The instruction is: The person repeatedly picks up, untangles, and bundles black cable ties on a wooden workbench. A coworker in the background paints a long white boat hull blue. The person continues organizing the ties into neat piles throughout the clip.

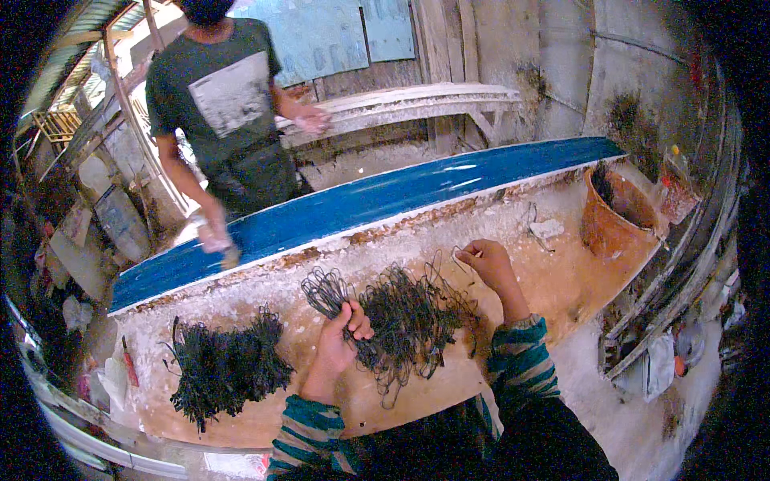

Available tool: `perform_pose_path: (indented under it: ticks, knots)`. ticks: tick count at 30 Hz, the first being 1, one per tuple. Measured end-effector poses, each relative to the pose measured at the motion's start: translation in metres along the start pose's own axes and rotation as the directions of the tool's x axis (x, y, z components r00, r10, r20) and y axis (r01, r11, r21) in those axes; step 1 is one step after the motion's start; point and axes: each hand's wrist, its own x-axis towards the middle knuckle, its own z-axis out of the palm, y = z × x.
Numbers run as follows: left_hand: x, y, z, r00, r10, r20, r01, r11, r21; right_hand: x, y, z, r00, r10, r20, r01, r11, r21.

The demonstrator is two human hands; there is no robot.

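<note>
My left hand (340, 335) is closed around a bundle of thin black looped cords (326, 292), whose loops fan out above the fingers. Just right of it, a loose, tangled heap of the same looped cords (409, 321) is spread over the tan worktable (553, 280). Above the right edge of that heap, my right hand (487, 263) pinches what looks like one thin looped strand at its fingertips. To the left lies a denser pile of black cord bundles (228, 365), apart from both hands.
A long blue board (385, 196) borders the table's far side. An orange bucket (618, 212) with dark strands stands at the far right. A red-handled tool (129, 362) is at the left edge. Beyond the board a person (224, 120) stands, one blurred hand (214, 234) over it.
</note>
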Motion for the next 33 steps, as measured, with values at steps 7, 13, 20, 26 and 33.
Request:
perform_pose_path:
  ticks: [7,13,20,26,33]
  knots:
    - [-0.001,-0.005,0.001,1.000,-0.020,0.011,0.020,0.997,0.073,-0.019,-0.072,0.001,0.966,-0.054,0.254,-0.087,0.854,0.513]
    - [-0.008,-0.007,0.004,0.984,0.164,-0.069,-0.100,0.828,0.552,-0.037,-0.142,0.036,0.789,-0.215,0.576,-0.247,0.748,0.616]
    - [-0.003,-0.021,-0.012,0.987,0.121,-0.103,-0.005,0.670,0.742,-0.052,-0.127,0.062,0.702,-0.318,0.637,-0.262,0.716,0.646]
    - [-0.015,-0.021,-0.006,0.987,0.023,-0.157,0.109,0.624,0.774,-0.057,-0.133,0.063,0.709,-0.268,0.652,-0.290,0.731,0.617]
    - [-0.021,-0.007,0.002,0.982,-0.055,-0.181,0.173,0.650,0.740,-0.068,-0.141,0.065,0.786,-0.231,0.573,-0.400,0.517,0.757]
